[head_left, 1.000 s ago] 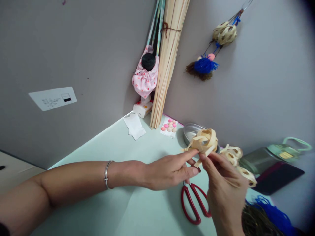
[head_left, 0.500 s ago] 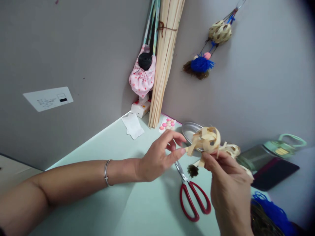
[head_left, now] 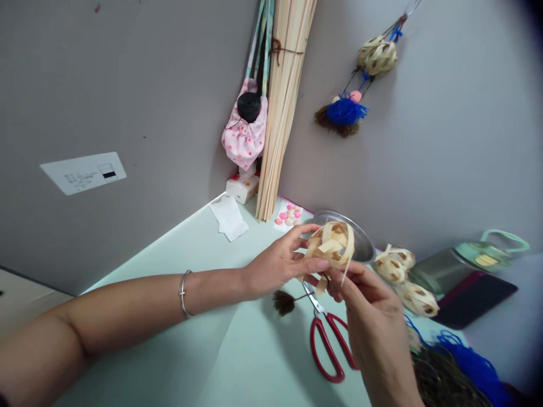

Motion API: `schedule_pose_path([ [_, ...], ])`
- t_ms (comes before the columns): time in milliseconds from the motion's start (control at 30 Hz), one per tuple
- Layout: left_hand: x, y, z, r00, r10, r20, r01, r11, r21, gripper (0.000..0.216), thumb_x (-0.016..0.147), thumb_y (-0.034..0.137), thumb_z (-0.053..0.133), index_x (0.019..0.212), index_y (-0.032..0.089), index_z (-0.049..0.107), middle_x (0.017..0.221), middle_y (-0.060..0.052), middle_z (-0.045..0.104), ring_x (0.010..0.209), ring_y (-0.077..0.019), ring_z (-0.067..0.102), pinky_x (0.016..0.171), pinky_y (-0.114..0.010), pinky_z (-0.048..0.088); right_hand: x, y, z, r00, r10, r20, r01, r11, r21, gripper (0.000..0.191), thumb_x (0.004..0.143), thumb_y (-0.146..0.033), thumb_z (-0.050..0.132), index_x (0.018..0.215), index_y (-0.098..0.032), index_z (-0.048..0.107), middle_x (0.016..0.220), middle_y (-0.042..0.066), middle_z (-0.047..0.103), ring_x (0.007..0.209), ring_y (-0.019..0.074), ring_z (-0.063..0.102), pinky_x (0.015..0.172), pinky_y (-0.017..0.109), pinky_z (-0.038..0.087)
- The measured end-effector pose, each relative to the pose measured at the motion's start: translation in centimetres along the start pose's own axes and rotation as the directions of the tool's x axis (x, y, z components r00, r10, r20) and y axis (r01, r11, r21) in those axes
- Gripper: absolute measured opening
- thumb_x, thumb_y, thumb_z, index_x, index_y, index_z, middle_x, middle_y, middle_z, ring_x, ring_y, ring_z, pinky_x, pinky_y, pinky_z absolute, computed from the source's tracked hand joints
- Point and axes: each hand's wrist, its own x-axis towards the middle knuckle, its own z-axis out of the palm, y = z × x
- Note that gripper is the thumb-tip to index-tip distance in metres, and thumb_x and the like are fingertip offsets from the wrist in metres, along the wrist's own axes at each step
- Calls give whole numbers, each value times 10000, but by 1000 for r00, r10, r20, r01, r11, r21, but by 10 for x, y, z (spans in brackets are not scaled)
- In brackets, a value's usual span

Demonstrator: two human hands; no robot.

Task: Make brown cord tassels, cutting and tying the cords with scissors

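A woven ball of pale flat strips [head_left: 335, 243] is held up between both hands over the table. My left hand [head_left: 280, 263] has its thumb on the near side of the ball and its fingers around the left. My right hand [head_left: 373, 305] pinches the ball's lower right, where strip ends stick out. From beneath the ball a dark cord runs left to a small brown tassel [head_left: 283, 303]. Red-handled scissors [head_left: 326, 339] lie on the table below, partly covered by my right hand and wrist.
A metal bowl [head_left: 362, 240] stands behind the ball. More woven balls [head_left: 418, 298], a bottle [head_left: 483, 254], a dark flat object [head_left: 475, 299] and blue yarn [head_left: 462, 356] lie right. Pink and cream beads [head_left: 289, 215], papers [head_left: 229, 217] and a bundle of strips [head_left: 284, 113] are in the corner.
My right hand has brought the ball left and turned it, and my left hand now grips it too. The tassel has swung left. The woven balls at right are more exposed.
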Motion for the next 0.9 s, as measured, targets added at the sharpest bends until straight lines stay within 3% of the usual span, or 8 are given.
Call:
schedule_pose_path([
  [200,-1,3,2,998,-65,-22,63,995,-76,716,774,352,772,1378,231,407,1302,-156,537,1014,-231,638,823,-378,538,0,1,2,999,37,-35,-38,999,-8,147,827,-333,743,898,-204,752,674,5,641,558,111,487,485,209,411],
  [467,-2,-2,3,994,-105,-13,99,967,-233,651,827,336,725,1382,213,409,1193,-142,594,998,-227,647,886,-427,525,0,-1,4,996,12,-88,-21,995,-99,150,792,-315,758,874,-189,745,724,10,656,637,133,548,559,224,473],
  [667,-3,1,6,991,-129,-22,125,981,-151,732,768,180,736,1407,227,381,1297,-138,528,1073,-223,621,921,-401,514,-1,0,3,995,30,-97,-38,996,-82,144,800,-334,765,844,-203,728,750,5,672,653,128,559,554,209,445],
  [900,-4,-8,5,994,-37,-107,30,997,-66,625,828,237,675,1383,221,389,1288,-138,532,1145,-255,581,831,-349,539,-3,2,10,995,58,-77,-62,996,-58,139,806,-333,763,882,-219,743,728,-7,637,673,130,559,573,214,445],
])
